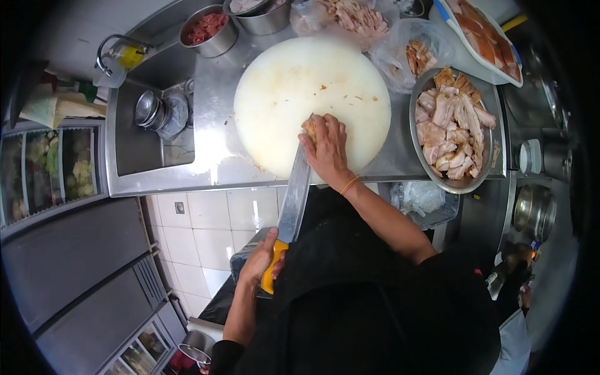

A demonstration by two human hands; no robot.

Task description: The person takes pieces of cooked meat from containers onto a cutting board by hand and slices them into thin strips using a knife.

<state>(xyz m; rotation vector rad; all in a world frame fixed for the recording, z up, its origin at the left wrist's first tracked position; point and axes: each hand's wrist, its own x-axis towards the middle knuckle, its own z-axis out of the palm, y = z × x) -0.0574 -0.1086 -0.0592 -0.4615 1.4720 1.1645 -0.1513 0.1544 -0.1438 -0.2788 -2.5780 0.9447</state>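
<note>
My left hand point(257, 261) is wrapped round the yellow handle of a large knife point(295, 201). Its long blade reaches forward over the counter edge, with the tip end at the piece of meat. On the round white chopping board point(281, 81), my right hand point(328, 149) presses down on a small browned piece of cooked meat point(309, 128), mostly covered by the fingers. Small brown crumbs are scattered across the board. To the right of the board, a steel bowl point(459, 185) holds sliced and chopped roast pork point(451, 128).
A sink point(134, 159) with stacked metal bowls lies to the left. Behind the board are a steel pot point(219, 42) of raw red meat and plastic bags point(397, 75) with cut meat. A white tray point(494, 76) of browned meat slabs stands at the back right.
</note>
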